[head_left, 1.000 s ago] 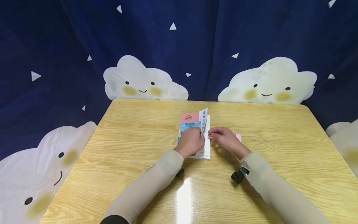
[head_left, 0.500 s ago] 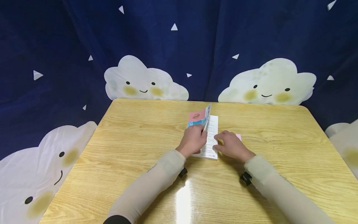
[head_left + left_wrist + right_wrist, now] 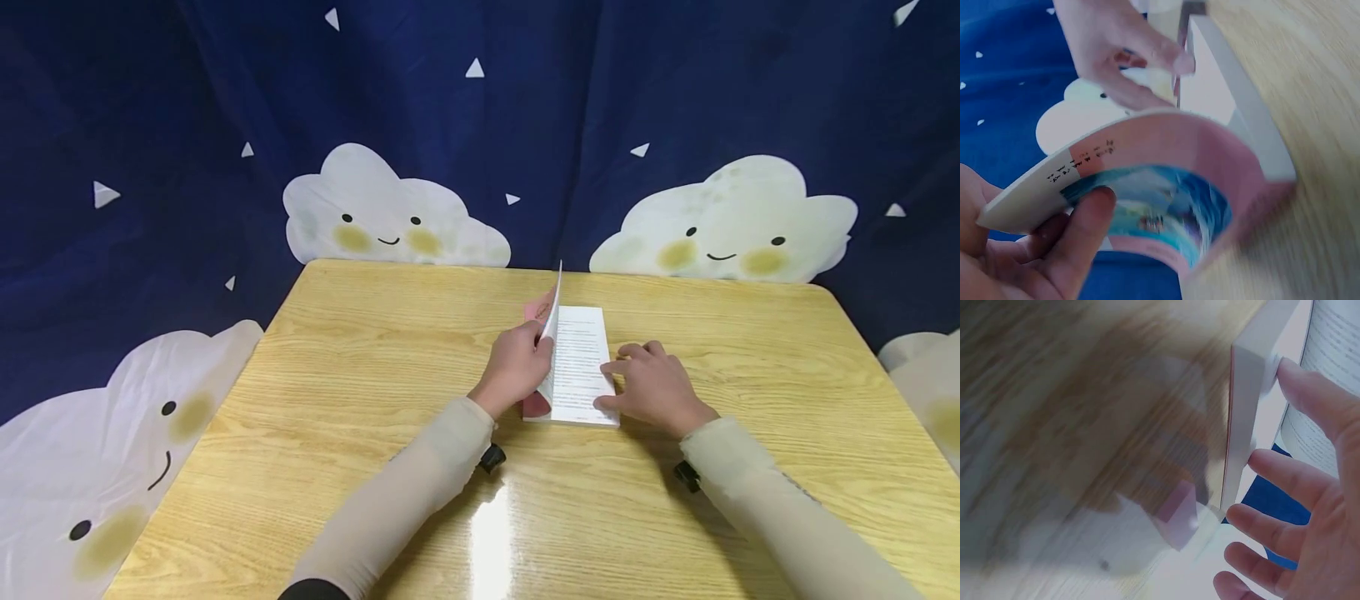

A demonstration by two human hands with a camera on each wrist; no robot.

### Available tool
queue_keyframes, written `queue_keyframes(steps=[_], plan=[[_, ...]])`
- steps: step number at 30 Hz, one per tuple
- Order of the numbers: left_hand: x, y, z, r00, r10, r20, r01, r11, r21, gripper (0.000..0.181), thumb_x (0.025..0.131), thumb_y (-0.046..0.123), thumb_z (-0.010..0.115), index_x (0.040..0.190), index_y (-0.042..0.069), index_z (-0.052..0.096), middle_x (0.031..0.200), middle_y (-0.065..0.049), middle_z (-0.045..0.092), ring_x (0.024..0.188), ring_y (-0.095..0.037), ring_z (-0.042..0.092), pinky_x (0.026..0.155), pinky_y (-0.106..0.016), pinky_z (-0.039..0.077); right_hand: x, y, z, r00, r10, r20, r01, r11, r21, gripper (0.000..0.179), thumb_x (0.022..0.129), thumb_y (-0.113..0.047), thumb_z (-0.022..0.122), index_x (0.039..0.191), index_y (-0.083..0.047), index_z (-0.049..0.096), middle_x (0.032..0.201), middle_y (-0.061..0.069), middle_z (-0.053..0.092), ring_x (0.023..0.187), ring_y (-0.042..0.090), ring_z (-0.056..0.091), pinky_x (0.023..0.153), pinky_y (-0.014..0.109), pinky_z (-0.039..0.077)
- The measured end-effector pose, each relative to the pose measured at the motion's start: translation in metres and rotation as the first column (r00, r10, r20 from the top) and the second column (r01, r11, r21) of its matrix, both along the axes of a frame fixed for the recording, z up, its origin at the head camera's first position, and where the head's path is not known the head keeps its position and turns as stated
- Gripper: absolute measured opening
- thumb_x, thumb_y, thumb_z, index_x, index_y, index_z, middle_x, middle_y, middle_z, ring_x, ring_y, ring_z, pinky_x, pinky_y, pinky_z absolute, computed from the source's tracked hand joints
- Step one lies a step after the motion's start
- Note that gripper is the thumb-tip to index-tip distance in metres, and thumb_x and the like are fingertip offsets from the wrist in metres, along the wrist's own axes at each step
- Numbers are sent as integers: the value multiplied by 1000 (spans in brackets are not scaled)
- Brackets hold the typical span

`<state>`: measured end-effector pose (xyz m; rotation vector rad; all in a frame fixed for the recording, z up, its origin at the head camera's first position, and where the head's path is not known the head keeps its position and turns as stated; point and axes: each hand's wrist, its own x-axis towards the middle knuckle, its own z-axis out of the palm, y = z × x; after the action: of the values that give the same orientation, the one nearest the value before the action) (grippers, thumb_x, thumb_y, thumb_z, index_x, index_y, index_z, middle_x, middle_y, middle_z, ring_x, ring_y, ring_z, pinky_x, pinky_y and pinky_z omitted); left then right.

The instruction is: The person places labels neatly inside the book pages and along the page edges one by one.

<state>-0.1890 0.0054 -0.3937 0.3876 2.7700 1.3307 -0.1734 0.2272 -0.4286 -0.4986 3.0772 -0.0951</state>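
An open paperback book point(image 3: 579, 367) lies on the wooden table, its printed right-hand page facing up. My left hand point(image 3: 516, 365) pinches the lifted front cover and leaves, which stand nearly upright in the head view. In the left wrist view, the pink cover point(image 3: 1160, 140) with its blue picture bends in a deep curve, thumb on the outer face. At the book's right edge is my right hand point(image 3: 656, 387), fingers spread. The right wrist view shows its thumb on the page margin and its index fingertip point(image 3: 1260, 459) against the page-block edge.
A small pink object point(image 3: 1179, 512) lies on the table point(image 3: 360, 350) beside the book, hidden from the head view by the right hand. Behind the table hangs a dark blue curtain point(image 3: 420, 100) with smiling clouds and white triangles.
The book has slid right. Its cover has swung from leaning over the page to nearly upright, baring more print. My right hand has shifted right with the book's edge, fingers spreading.
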Motion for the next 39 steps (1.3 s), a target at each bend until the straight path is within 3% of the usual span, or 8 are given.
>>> queue_keyframes(steps=[4, 8, 14, 29, 33, 35, 39], plan=[[1, -17, 2, 999, 52, 4, -51, 998, -30, 26, 101, 19, 45, 105, 3, 66, 84, -9, 68, 68, -16, 59, 55, -24, 45, 2, 3, -2, 1000, 7, -6, -7, 1000, -7, 54, 77, -52, 79, 118, -17, 75, 127, 21, 64, 114, 47, 52, 82, 62, 49], [1, -34, 1, 996, 85, 4, -85, 995, -59, 30, 102, 21, 45, 114, 3, 66, 85, -9, 69, 67, -17, 60, 54, -26, 44, 5, 6, -3, 1000, 5, 3, -5, 1000, -19, 55, 79, -52, 77, 120, -16, 73, 128, 21, 63, 115, 47, 51, 84, 63, 47], [-4, -52, -7, 993, 116, 37, -113, 990, -79, 30, 101, 21, 45, 112, 2, 66, 85, -10, 68, 67, -19, 58, 55, -27, 43, 9, 11, -3, 1000, -7, 17, 8, 1000, -4, 56, 80, -54, 75, 123, -18, 72, 125, 19, 64, 114, 45, 51, 83, 62, 46], [-9, -53, -19, 980, 117, 161, -103, 991, -90, 32, 103, 26, 45, 110, 3, 66, 86, -9, 65, 66, -20, 53, 55, -29, 41, 11, 31, 4, 999, -45, 25, 45, 999, 15, 50, 81, -54, 74, 119, -22, 72, 130, 21, 61, 123, 49, 47, 87, 68, 42], [-10, -56, -24, 975, 120, 187, -97, 987, -128, 34, 103, 29, 44, 108, 4, 67, 86, -8, 65, 66, -19, 53, 56, -28, 41, 11, 32, 5, 999, -42, 24, 42, 999, 12, 44, 81, -52, 75, 112, -22, 73, 131, 22, 61, 126, 50, 45, 90, 71, 40], [-11, -58, -26, 974, 123, 190, -94, 983, -157, 33, 103, 29, 44, 106, 5, 67, 86, -8, 65, 67, -19, 53, 57, -28, 41, 9, 30, 7, 999, -35, 30, 34, 999, 18, 36, 81, -51, 75, 99, -20, 73, 131, 23, 60, 127, 50, 44, 91, 72, 40], [-13, -61, -29, 972, 134, 192, -93, 974, -206, 32, 102, 30, 44, 102, 6, 65, 84, -7, 62, 68, -20, 53, 58, -29, 40, 1, 21, 14, 999, -12, 33, 13, 1000, -8, 34, 84, -44, 75, 99, -14, 72, 133, 24, 59, 128, 49, 43, 91, 70, 41]])
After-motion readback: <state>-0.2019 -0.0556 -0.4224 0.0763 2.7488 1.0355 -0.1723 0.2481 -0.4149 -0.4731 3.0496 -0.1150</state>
